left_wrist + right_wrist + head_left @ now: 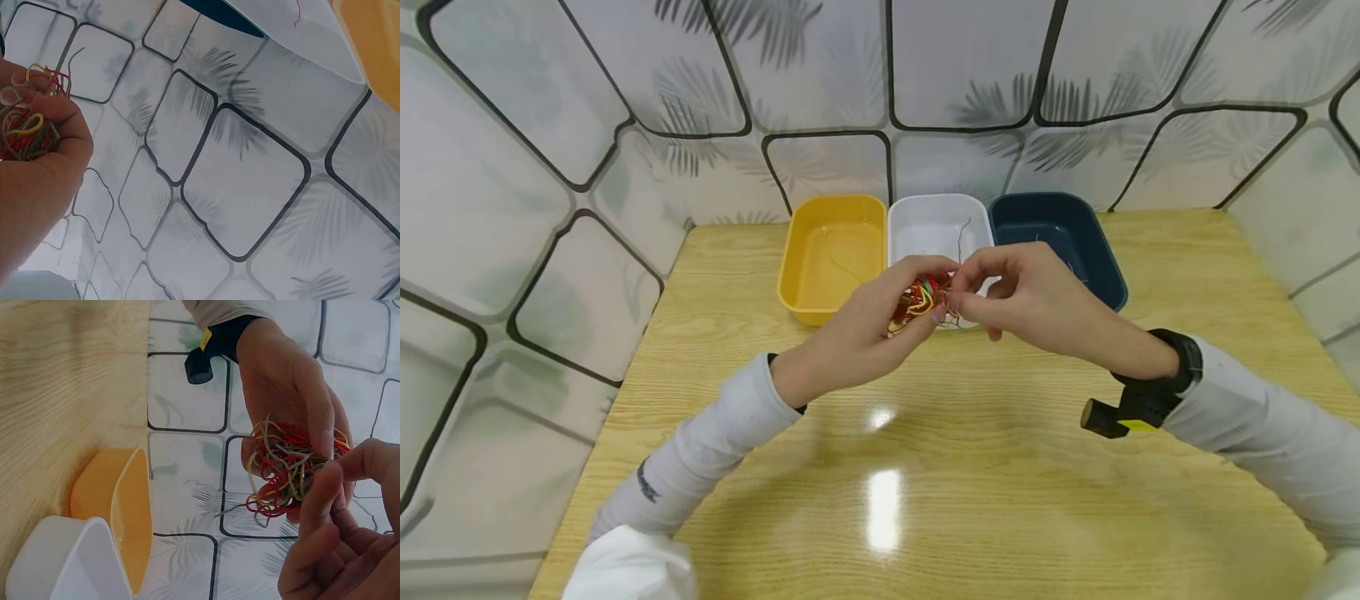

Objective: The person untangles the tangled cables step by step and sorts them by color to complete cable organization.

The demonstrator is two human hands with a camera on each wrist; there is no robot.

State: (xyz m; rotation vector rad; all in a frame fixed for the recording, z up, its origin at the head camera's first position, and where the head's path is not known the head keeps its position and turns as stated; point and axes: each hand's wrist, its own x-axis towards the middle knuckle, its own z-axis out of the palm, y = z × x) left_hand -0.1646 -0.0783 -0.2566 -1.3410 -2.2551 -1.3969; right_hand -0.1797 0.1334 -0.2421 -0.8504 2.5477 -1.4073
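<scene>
A tangle of thin, wire-like strands (pixel 922 297), red, yellow and grey, is bunched in my left hand (pixel 865 333), whose thumb and fingers hold it from both sides. My right hand (pixel 1037 292) meets it from the right, thumb and forefinger pinching at the edge of the bundle. In the right wrist view the tangle (pixel 284 465) spills past the left hand's fingers, with loose ends hanging out. The pinched strand itself is mostly hidden by the right fingertips (pixel 330 472). Both hands are over the near edge of the white bin (pixel 936 204).
Three bins stand in a row at the back of the wooden table (pixel 1000 483): a yellow bin (pixel 786 283), the white one, and a dark blue bin (pixel 1112 279). A yellow strand lies in the yellow bin, a red strand (pixel 961 237) in the white. A patterned wall covering rises behind.
</scene>
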